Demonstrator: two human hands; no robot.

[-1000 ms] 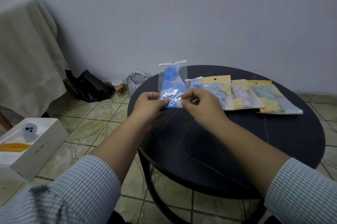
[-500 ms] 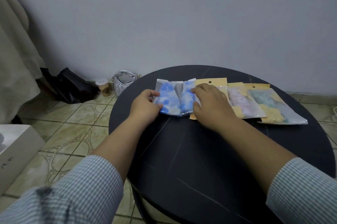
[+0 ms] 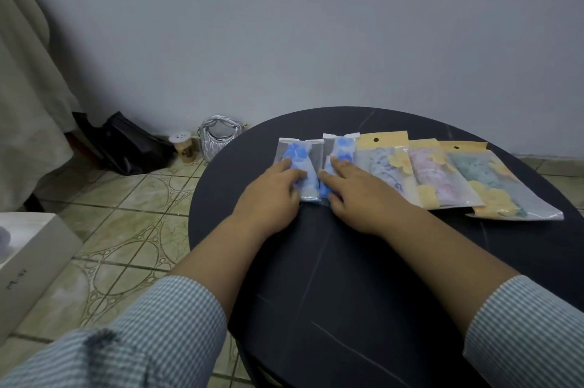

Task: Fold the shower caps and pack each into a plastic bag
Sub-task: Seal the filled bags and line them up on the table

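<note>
Two clear plastic bags with folded blue flowered shower caps lie side by side on the round black table (image 3: 363, 277). My left hand (image 3: 271, 194) rests flat on the left bag (image 3: 300, 156), fingers stretched over its lower part. My right hand (image 3: 350, 188) presses with straight fingers on the right blue bag (image 3: 341, 147). To the right lie three packed bags with yellow header cards: a grey-blue one (image 3: 382, 160), a pink one (image 3: 436, 175) and a green one (image 3: 493, 185), overlapping in a row.
On the tiled floor by the wall stand a black bag (image 3: 126, 144), a paper cup (image 3: 182, 145) and a silver quilted handbag (image 3: 218, 137). A white box (image 3: 28, 258) sits at the left. Beige cloth (image 3: 25, 87) hangs at the far left.
The blue bag, held upright in both hands a second ago, now lies flat beside the other blue bag. Both hands have opened and press down on the two bags.
</note>
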